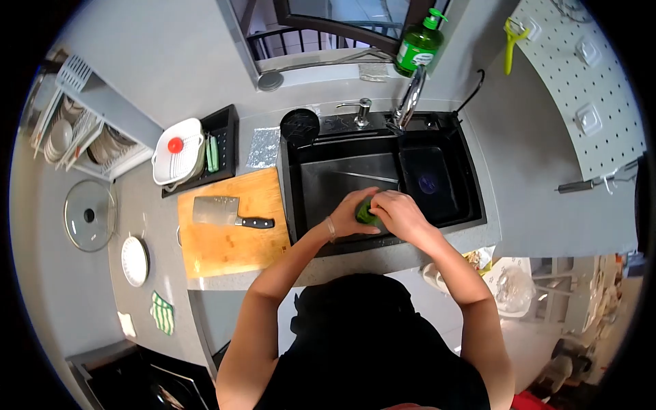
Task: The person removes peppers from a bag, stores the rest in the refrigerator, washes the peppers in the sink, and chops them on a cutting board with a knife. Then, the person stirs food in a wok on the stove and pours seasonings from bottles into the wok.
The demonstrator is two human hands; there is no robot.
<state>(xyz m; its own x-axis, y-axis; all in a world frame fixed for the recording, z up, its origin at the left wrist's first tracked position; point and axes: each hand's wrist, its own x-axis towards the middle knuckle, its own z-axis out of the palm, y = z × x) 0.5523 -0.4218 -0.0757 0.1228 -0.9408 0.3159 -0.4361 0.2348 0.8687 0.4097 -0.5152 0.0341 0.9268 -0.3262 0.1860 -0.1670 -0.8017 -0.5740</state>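
Note:
Over the near edge of the black sink (342, 160), my left hand (347, 213) is curled around a dark green, glossy vegetable that looks like a green pepper (364, 214). My right hand (403, 215) grips its upper right side, fingers bent in and pressed together. Both hands hide much of the pepper. To their left, a cleaver (217, 210) with a black handle lies on the wooden cutting board (232, 249). Beyond the hands, the chrome faucet (410, 99) rises behind the basin.
A white colander (179, 160) with a red item stands in a black rack at left. Green soap (418, 48) sits on the windowsill. A glass lid (90, 215), white dish (134, 261) and striped cloth (162, 313) are farther left. A green peeler (514, 48) hangs from the pegboard.

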